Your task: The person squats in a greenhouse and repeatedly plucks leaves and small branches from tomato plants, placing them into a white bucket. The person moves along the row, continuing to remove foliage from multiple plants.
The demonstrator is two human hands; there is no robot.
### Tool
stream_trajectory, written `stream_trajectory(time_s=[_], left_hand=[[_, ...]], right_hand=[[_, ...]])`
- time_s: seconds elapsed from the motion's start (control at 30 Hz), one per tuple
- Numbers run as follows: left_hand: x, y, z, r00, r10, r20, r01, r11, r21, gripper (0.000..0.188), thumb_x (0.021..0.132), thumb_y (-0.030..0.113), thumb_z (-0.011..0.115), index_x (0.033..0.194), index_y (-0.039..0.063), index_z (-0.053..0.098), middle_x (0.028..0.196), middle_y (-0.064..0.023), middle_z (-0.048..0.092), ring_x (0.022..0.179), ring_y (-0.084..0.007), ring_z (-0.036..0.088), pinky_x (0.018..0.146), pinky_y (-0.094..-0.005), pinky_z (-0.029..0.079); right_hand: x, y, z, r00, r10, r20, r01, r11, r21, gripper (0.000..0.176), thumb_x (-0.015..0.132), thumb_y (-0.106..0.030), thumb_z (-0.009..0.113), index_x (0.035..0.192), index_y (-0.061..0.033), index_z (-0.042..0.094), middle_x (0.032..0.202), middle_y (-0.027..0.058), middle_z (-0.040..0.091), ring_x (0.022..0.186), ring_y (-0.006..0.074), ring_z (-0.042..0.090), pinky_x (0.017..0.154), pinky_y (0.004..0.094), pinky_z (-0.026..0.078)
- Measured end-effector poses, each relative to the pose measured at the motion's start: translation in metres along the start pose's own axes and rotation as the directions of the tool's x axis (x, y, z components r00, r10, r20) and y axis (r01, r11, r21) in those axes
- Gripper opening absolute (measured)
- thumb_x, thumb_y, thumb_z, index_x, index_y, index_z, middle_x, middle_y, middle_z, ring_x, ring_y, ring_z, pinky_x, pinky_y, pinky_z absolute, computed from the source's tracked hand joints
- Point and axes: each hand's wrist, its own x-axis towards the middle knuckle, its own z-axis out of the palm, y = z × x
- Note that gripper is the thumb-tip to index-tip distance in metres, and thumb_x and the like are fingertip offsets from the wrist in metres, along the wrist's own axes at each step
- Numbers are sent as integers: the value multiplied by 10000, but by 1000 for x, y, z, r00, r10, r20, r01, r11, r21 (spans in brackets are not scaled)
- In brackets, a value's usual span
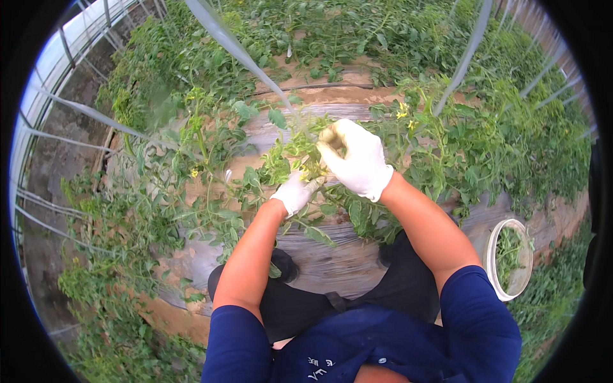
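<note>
Both of my hands wear white gloves, and the right one is stained yellow-green at the fingers. In front of me stands a tomato plant (282,160) with yellow flowers. My left hand (298,190) is low at the plant, its fingers around the stem by the flowers. Higher and to the right, my right hand (357,155) is beside the plant's top with thumb and fingertips bent together; whether something is pinched between them cannot be told. A pale support strip (249,62) runs down to the plant's top.
A white bucket (488,261) with picked green leaves (508,256) stands at my right. More flowering tomato plants (196,129) grow on both sides and ahead. Plastic film (335,258) covers the soil below. Other strips (467,57) hang around, and a wall (48,158) is at far left.
</note>
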Motion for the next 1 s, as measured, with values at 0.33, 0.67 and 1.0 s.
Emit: stream_trajectory(time_s=[0.33,0.67,1.0], left_hand=[[9,-7,11,982,-178,-61,186,968,171,507,1066,381,608,1437,38,567,1317,-237,690,1206,-388,659,1037,-433,508],[-19,48,-9,985,-170,17,158,945,287,617,1067,530,497,1431,32,507,1252,-310,696,1194,-485,654,1032,-504,499],[-15,31,-5,997,-78,3,74,963,260,585,1069,482,520,1423,16,532,1292,-326,679,1232,-472,648,1051,-493,501]], right_hand=[[35,-12,-28,594,-399,699,760,565,-323,286,879,-146,659,1155,-133,736,800,73,623,729,298,669,621,449,525],[39,-31,-23,479,-292,828,845,409,-345,154,911,-162,625,831,-73,722,755,114,707,707,325,725,643,459,577],[33,-30,-16,447,-264,855,864,374,-336,96,879,-146,626,860,-65,675,732,124,683,653,322,704,597,447,562]])
